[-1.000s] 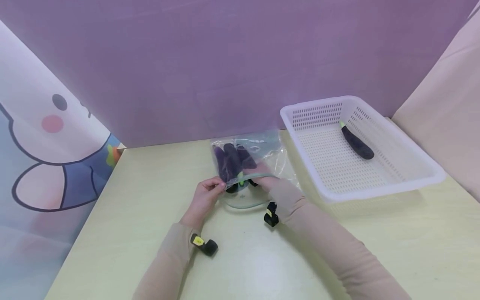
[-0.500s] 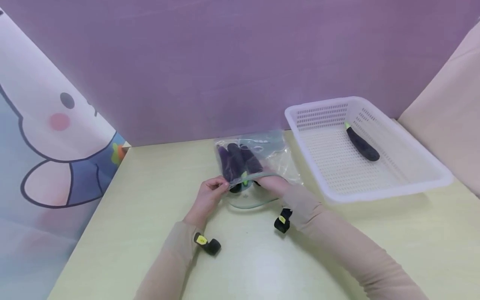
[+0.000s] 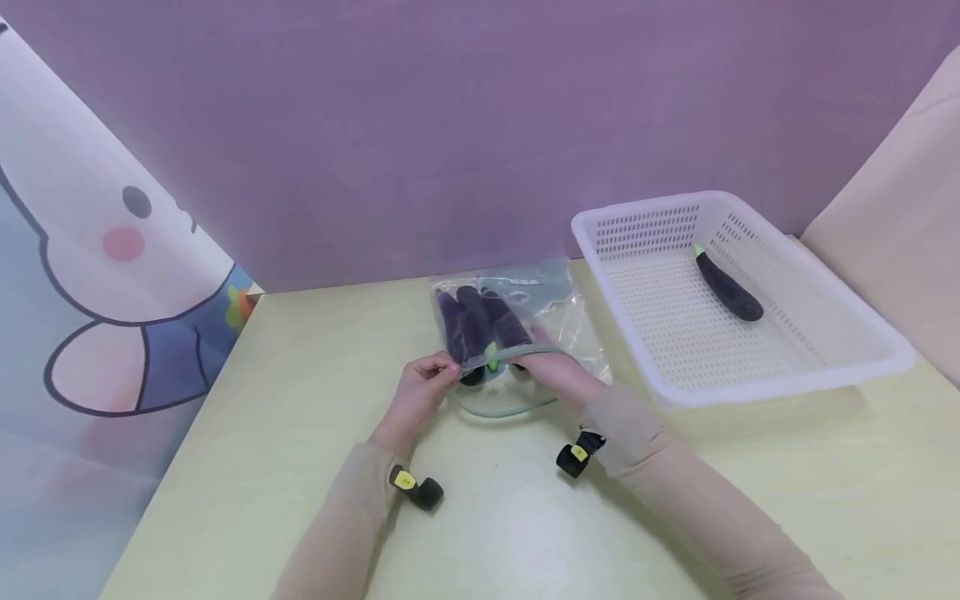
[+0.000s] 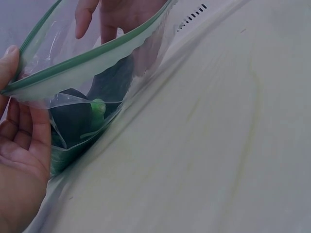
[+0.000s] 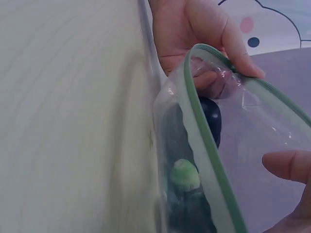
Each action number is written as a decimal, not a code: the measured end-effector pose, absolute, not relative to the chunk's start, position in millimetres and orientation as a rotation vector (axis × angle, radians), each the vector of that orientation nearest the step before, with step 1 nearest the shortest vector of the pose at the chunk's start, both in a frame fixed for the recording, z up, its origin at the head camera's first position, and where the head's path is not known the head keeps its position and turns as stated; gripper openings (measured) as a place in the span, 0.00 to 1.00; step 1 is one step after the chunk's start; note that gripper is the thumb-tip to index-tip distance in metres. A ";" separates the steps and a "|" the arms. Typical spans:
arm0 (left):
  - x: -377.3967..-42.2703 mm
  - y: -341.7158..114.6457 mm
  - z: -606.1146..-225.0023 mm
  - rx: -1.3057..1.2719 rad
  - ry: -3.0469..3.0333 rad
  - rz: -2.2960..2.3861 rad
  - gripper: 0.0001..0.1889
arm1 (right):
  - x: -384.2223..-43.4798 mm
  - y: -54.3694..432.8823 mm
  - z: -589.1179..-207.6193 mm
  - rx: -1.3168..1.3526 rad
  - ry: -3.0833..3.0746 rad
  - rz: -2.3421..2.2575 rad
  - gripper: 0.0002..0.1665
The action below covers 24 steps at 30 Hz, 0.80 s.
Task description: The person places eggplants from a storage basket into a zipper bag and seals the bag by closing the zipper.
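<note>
Bag [image 3: 588, 329], clear with a green rim, lies with three eggplants [image 3: 474, 321] inside. At its left corner, the left hand [image 3: 422, 392] pinches the rim, presumably to keep the mouth apart for the right hand [image 3: 558, 371], which reaches inside with loosely extended fingers, apparently gripping nothing. Right of the bag, a white basket [image 3: 652, 308] contains one further eggplant [image 3: 729, 287], likely set within easy reach.

Seeing a purple backdrop [image 3: 390, 133] behind the pale tabletop [image 3: 502, 533]. Noticing a cartoon-printed sheet [image 3: 82, 350] at the left, bearing a pink cheek [image 3: 123, 244] and dark eye [image 3: 137, 202], and a pinkish cloth [image 3: 900, 208] at the right.
</note>
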<state>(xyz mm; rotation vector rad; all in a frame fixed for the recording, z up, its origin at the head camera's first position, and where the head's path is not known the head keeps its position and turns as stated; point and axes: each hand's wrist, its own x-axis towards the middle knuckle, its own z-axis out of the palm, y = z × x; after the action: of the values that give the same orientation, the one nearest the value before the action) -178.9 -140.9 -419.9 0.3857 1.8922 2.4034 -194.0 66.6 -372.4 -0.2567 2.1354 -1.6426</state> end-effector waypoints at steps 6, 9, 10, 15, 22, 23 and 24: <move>-179.3 -140.3 -421.2 0.413 1.892 2.412 0.26 | -176.1 84.2 -369.0 -0.137 2.217 -1.612 0.46; -179.2 -140.2 -421.1 0.421 1.887 2.411 0.26 | -172.3 88.7 -369.3 -0.218 2.263 -1.573 0.43; -179.1 -140.2 -421.0 0.418 1.888 2.408 0.26 | -171.2 89.4 -368.9 -0.237 2.272 -1.566 0.41; -178.7 -140.0 -420.4 0.410 1.886 2.410 0.26 | -167.4 93.2 -366.9 -0.287 2.316 -1.477 0.33; -178.2 -140.0 -420.2 0.420 1.866 2.424 0.25 | -164.5 99.0 -367.4 -0.395 2.306 -1.483 0.30; -178.1 -140.1 -420.1 0.419 1.864 2.426 0.25 | -164.2 99.6 -367.7 -0.401 2.294 -1.494 0.30; -177.9 -140.1 -420.0 0.417 1.861 2.429 0.25 | -163.9 100.1 -367.7 -0.413 2.284 -1.498 0.31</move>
<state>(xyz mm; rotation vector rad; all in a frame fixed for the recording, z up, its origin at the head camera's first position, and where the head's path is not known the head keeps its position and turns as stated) -177.9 -140.1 -420.0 0.4166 1.8610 2.4295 -163.9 100.1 -367.7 -0.4134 2.2844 -1.4980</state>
